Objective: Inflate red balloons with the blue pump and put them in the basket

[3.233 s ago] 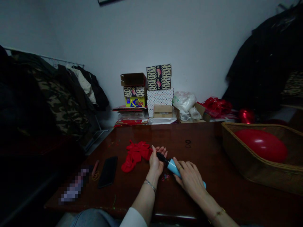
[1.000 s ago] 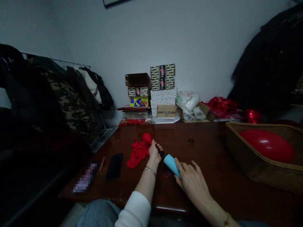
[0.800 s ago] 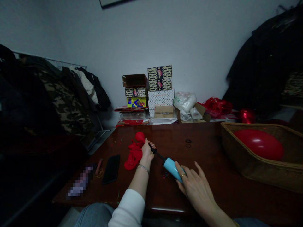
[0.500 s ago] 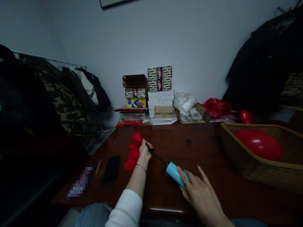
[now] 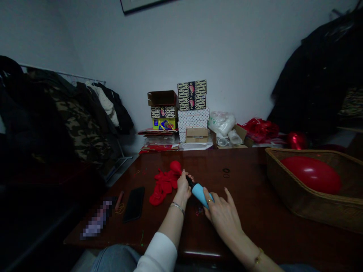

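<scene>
Now the blue pump (image 5: 199,192) sits gripped between both hands.

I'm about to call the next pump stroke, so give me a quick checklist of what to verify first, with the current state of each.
1. Left hand pinches the balloon at the pump's nozzle end: ok.
2. Right hand grips the blue pump body: ok.
3. Balloon neck sealed on the nozzle: cannot tell, the fingers hide it.
4. Balloon filled: not ok, only a small bulb.
5. Pump clear of the phone and the loose red balloons: ok.
6. Room in the basket beside the inflated balloon: ok.
</scene>
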Demonstrator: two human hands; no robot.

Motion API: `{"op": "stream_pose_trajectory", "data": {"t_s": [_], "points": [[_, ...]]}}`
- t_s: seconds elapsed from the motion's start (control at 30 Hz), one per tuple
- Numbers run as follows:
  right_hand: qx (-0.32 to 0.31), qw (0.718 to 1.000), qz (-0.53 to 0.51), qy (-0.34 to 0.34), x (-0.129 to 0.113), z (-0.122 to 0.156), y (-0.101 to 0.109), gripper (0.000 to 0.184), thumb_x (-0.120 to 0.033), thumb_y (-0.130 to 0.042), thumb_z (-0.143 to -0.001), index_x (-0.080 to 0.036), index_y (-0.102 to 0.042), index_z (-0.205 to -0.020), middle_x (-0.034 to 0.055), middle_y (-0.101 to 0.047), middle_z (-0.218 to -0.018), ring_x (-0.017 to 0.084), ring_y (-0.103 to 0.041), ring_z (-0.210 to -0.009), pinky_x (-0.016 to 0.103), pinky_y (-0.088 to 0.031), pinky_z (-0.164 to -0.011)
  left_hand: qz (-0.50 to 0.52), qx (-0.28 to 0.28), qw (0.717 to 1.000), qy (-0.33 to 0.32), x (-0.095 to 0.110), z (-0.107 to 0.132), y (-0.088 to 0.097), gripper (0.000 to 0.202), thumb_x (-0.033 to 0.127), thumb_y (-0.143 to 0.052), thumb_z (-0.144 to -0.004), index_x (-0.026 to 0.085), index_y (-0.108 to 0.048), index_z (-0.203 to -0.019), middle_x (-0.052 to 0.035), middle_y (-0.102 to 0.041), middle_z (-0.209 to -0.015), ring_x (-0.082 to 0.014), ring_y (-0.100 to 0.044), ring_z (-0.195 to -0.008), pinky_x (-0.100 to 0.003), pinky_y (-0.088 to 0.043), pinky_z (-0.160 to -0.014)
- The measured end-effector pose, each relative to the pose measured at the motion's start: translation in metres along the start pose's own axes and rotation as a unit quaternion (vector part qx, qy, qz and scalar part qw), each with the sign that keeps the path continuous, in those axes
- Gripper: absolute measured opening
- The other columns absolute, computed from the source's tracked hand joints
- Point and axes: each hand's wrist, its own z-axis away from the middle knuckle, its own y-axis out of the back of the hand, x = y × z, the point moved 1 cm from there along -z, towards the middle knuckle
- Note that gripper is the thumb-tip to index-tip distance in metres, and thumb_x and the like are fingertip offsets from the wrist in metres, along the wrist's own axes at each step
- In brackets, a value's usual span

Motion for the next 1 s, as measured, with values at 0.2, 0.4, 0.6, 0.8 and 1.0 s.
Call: {"op": "stream_pose_trajectory", "data": {"t_s": [0.2,0.4,0.6,0.8,1.0], "points": [[-0.002,1.000,-0.019,0.004,0.002,0.013,0.005,0.050,-0.023,-0.056,-0.082,-0.017,-0.044,-0.131,0.0045,-0.065,-0.091,0.017,-0.060,-0.075,0.050,-0.019,-0.107,-0.004,0.019,1.000,-0.018,0.008,-0.014,0.010,0.028,0.028,-0.047,-0.091,0.017,-0.041,-0.065,0.0056,-0.039,-0.048,-0.0054,-0.036,-0.036,-0.016,-0.029,-0.037],[0.039,0.997,-0.054,0.030,0.022,0.043,0.012,0.050,-0.024,-0.050,-0.084,-0.020,-0.041,-0.133,0.0050,-0.065,-0.102,0.017,-0.061,-0.078,0.051,-0.017,-0.108,0.004,0.011,1.000,-0.025,0.025,-0.024,0.017,0.028,0.028,-0.046,-0.091,0.017,-0.040,-0.066,0.0051,-0.040,-0.050,-0.0055,-0.037,-0.037,-0.015,-0.028,-0.037],[0.090,0.993,-0.072,0.040,0.033,0.065,0.015,0.045,-0.025,-0.036,-0.089,-0.023,-0.040,-0.134,0.0037,-0.066,-0.103,0.014,-0.062,-0.075,0.049,-0.017,-0.108,0.026,0.011,1.000,-0.011,0.032,-0.021,0.013,0.029,0.029,-0.046,-0.092,0.018,-0.040,-0.066,0.0058,-0.037,-0.050,-0.0049,-0.036,-0.037,-0.014,-0.027,-0.037],[0.056,0.997,-0.053,0.029,0.027,0.051,0.019,0.047,-0.023,-0.048,-0.084,-0.019,-0.043,-0.131,0.0053,-0.066,-0.103,0.016,-0.062,-0.076,0.051,-0.017,-0.108,0.033,-0.005,0.999,0.007,0.021,-0.012,0.009,0.029,0.028,-0.045,-0.091,0.018,-0.040,-0.065,0.0049,-0.039,-0.050,-0.0054,-0.037,-0.038,-0.015,-0.030,-0.037],[0.005,0.999,-0.049,0.004,0.012,0.021,0.011,0.049,-0.023,-0.057,-0.082,-0.018,-0.047,-0.129,0.0062,-0.066,-0.100,0.018,-0.062,-0.081,0.050,-0.017,-0.108,0.012,-0.019,1.000,0.008,0.007,-0.001,0.005,0.028,0.030,-0.048,-0.090,0.017,-0.042,-0.065,0.0020,-0.046,-0.052,-0.0071,-0.045,-0.042,-0.016,-0.037,-0.041]]}}
